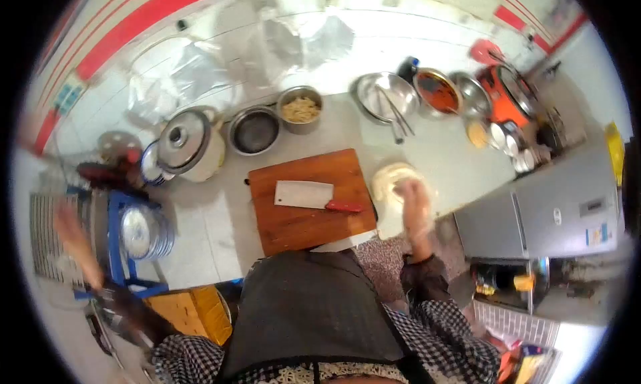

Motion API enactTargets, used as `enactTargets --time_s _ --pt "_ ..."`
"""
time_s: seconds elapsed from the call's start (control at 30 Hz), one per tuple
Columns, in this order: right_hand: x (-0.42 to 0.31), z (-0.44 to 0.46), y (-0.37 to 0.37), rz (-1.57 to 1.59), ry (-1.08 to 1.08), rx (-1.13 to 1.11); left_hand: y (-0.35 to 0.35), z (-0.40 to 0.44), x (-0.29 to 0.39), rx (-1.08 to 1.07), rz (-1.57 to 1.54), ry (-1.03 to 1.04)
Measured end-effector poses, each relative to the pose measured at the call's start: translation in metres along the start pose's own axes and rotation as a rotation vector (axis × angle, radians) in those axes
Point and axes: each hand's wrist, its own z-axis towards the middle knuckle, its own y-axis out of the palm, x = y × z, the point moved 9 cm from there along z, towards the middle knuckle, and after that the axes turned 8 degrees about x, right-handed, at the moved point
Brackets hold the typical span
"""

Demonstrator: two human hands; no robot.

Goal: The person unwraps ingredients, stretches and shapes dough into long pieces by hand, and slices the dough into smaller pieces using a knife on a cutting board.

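Observation:
My left hand (77, 240) is stretched out at the far left, blurred, beside a metal rack (50, 240) and a blue stool-like frame (117, 244). It appears to hold nothing. My right hand (417, 214) is over a pale, rounded, dough-like mass (387, 190) on the counter. Blur hides its finger positions, and I cannot tell whether it touches the mass. Left of that mass, a wooden cutting board (304, 230) bears a cleaver (304, 194) with a red handle, lying flat with its blade to the left.
Along the wall stand a lidded pot (190, 143), a dark bowl (255, 131), a pot of pale strips (300, 110), a metal basin (387, 97) with tongs and a bowl of red sauce (437, 93). Stacked plates (140, 230) sit left; a grey refrigerator (554, 207) stands right.

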Motion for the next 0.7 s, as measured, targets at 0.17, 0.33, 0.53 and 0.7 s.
enactTargets --time_s 0.17,0.33,0.53,0.7 --pt "0.094 0.037 -0.03 -0.657 -0.181 -0.351 0.29 -0.248 0.16 -1.033 -0.67 -0.114" --pt "0.241 0.077 -0.021 -1.129 -0.254 -0.47 0.496 -0.458 0.163 -1.213 -0.211 0.475" --pt "0.222 0.126 -0.041 -1.049 0.069 -0.676 0.573 -0.422 0.041 -1.051 0.549 0.519" --pt "0.219 0.138 -0.044 -0.814 -0.166 -0.562 0.568 -0.402 0.05 -0.997 0.187 0.553"
